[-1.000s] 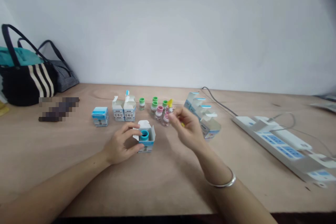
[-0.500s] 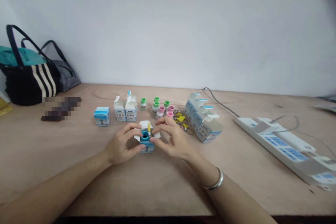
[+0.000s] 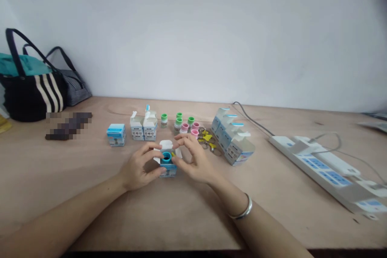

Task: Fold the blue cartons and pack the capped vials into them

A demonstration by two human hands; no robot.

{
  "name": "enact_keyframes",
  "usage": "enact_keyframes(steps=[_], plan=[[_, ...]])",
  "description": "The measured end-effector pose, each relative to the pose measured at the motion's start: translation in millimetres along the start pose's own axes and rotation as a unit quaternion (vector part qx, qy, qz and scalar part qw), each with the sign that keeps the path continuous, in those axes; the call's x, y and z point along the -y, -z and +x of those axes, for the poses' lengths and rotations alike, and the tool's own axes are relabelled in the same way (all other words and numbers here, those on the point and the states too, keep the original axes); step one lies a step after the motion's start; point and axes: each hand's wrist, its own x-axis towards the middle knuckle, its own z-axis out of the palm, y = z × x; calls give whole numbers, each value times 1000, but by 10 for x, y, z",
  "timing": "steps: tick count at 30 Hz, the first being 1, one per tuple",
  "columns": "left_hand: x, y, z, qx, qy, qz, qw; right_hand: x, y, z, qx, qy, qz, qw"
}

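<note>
At the near middle of the wooden table point(image 3: 193, 217), we locate the open carton point(image 3: 168, 171), upright, its top flaps raised. Inside it we identify the blue-rimmed container point(image 3: 166, 158), its round mouth facing upward. We steady the carton from its left side with the left hand point(image 3: 142, 166): the thumb bears on the front face, and the other fingers curve toward the left flap, grasping the carton. We position the right hand point(image 3: 194, 159) at the carton's right side, fingers bent and thumb apart from the forefinger. The yellow piece point(image 3: 173, 154) stands at its thumb tip, beside the blue rim; we cannot tell whether the fingers grip it or have released it. Beyond the hands we note green-rimmed bottles point(image 3: 179, 121), pink-rimmed bottles point(image 3: 184, 127) and, right of these, yellow pieces with rings point(image 3: 207, 136), near a row of open cartons point(image 3: 231, 139).
</note>
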Motion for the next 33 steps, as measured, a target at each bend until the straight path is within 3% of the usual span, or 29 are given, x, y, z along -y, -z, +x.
enact_keyframes(steps=[4,8,11,14,17,19,25,29,33], plan=[[0,-16,-6,-5,-5,-5,1000,-10,5,5,-26,-21,52,998],[17,-59,-32,-86,-2,-16,996,-73,-30,11,-97,-148,122,977],[10,-66,-48,-112,7,-18,994,-101,-56,1,-70,-217,181,957],[-21,-52,-44,-54,0,3,999,-95,-98,-9,-5,-237,242,941],[-52,-47,-28,-34,-3,-2,999,-99,-154,-15,33,-211,285,934],[-62,-50,-17,-38,-2,-7,999,-115,-173,-18,12,-170,278,945],[-38,-69,-24,-47,-4,9,999,-101,-104,-45,-58,-34,140,988],[37,-104,-62,-71,29,-18,997,-46,-86,-64,-53,31,52,997],[60,-107,-78,-73,20,-15,997,-5,-74,-66,-32,77,-13,996]])
